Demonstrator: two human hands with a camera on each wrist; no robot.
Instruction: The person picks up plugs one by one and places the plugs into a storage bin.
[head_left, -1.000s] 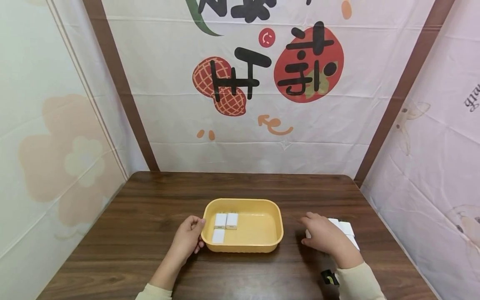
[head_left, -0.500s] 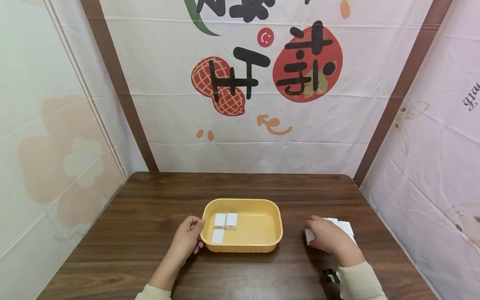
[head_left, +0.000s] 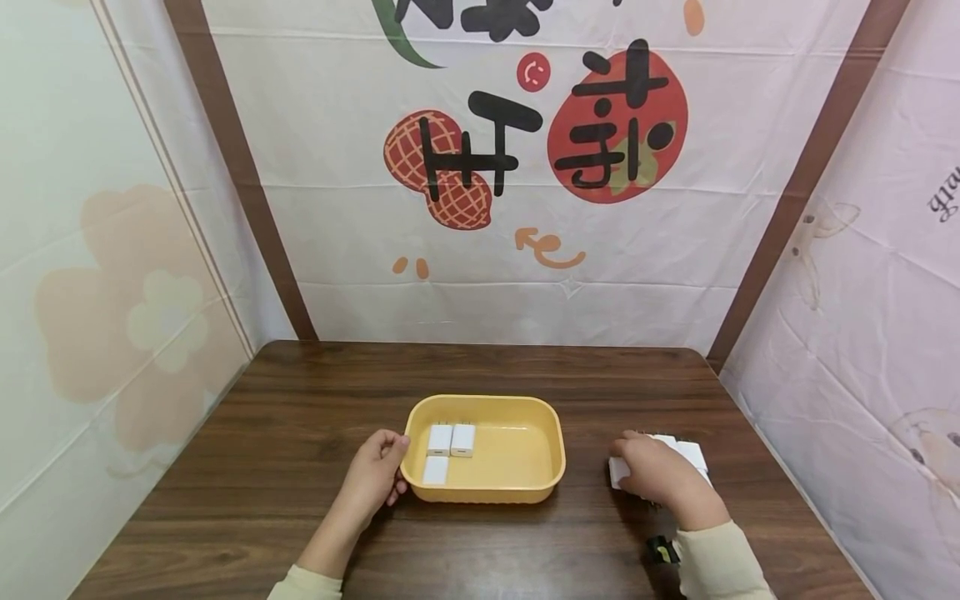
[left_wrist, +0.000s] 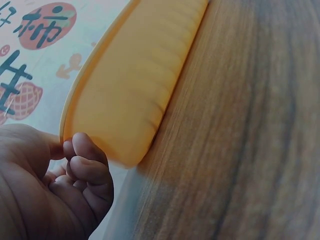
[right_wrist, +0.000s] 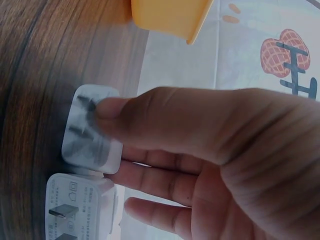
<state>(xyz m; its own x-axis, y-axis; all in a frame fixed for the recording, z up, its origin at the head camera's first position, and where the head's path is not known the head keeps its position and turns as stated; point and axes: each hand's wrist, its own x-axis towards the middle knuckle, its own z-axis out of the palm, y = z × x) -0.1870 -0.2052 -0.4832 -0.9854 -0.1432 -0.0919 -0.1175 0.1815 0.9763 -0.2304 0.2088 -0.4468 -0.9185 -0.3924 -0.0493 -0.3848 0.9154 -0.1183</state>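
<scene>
My left hand (head_left: 375, 467) pinches the left rim of a yellow plastic tray (head_left: 495, 493), thumb at the top edge and fingers curled below, as the left wrist view shows. Three white charger plugs lie in the tray's left part: two side by side at the back, (head_left: 439, 440) and one charger plug (head_left: 435, 470) in front. Off to the right, my right hand (head_left: 666, 477) grips another white charger plug (right_wrist: 85, 150), its thumb against the pronged face and fingers behind. Beside it in the right wrist view is a second charger plug (right_wrist: 75, 207), prongs showing.
More white charger plugs (head_left: 693, 455) are grouped at the right of the brown wooden table (head_left: 360, 375), partly hidden by the right hand. A small black item (head_left: 662, 550) shows at the right sleeve. A printed cloth (head_left: 345, 225) hangs behind the table.
My right hand has shifted slightly right and its fingers have closed on a charger plug at the near-left of the group. The left hand and the tray stay in place.
</scene>
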